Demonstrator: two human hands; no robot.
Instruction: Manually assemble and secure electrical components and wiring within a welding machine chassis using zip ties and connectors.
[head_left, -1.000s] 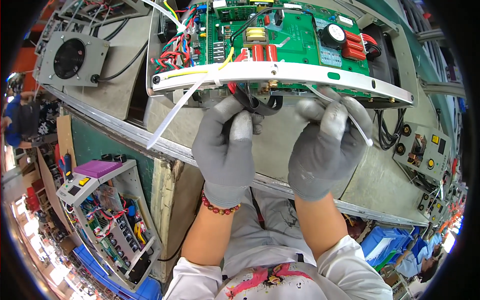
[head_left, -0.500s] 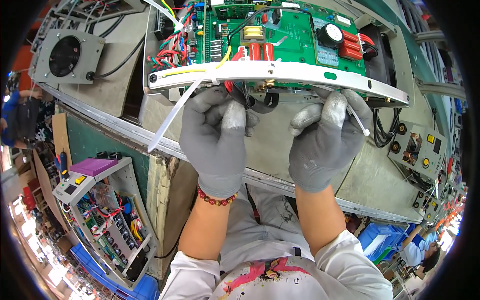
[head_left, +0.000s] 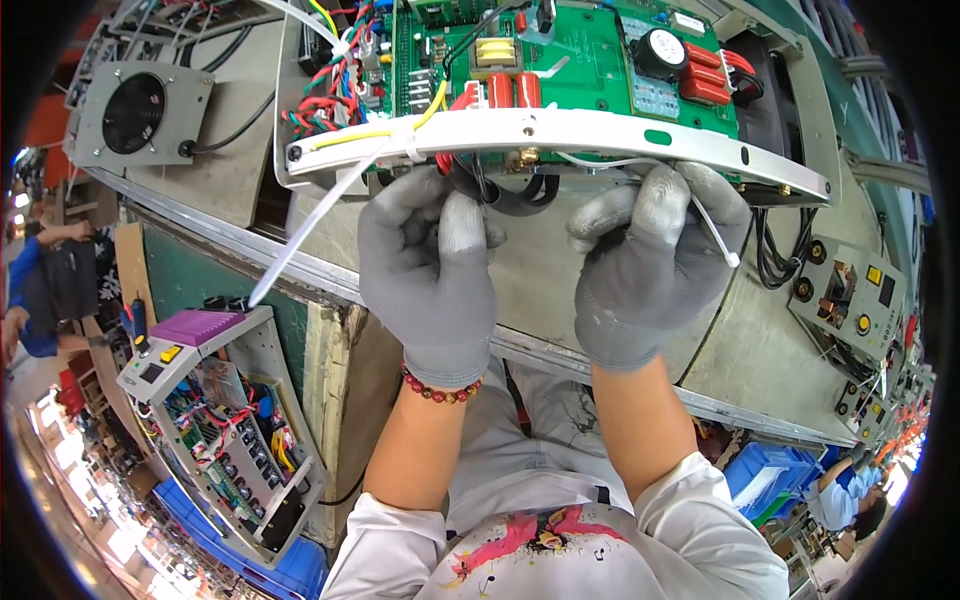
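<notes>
A machine chassis with a green circuit board lies across the workbench, a white metal rail along its near side. My left hand, in a grey glove, is closed on a bundle of black cable below the rail; its fingertips are partly hidden. My right hand, gloved alike, pinches a thin white cable tie. One end of the tie sticks out past the thumb; the other bends along beneath the rail toward the cable. Another white cable tie is looped around the rail and a yellow wire, its long tail hanging leftward.
A grey panel with a black fan stands at the far left. Below it sits an open unit with a purple top. Panels with knobs lie at the right, beside black cables. Other people are at both edges.
The cable tie in my right hand now shows a longer bent stretch under the rail. Both hands stay nearly in place. The view has shifted slightly, and a person at far left has moved.
</notes>
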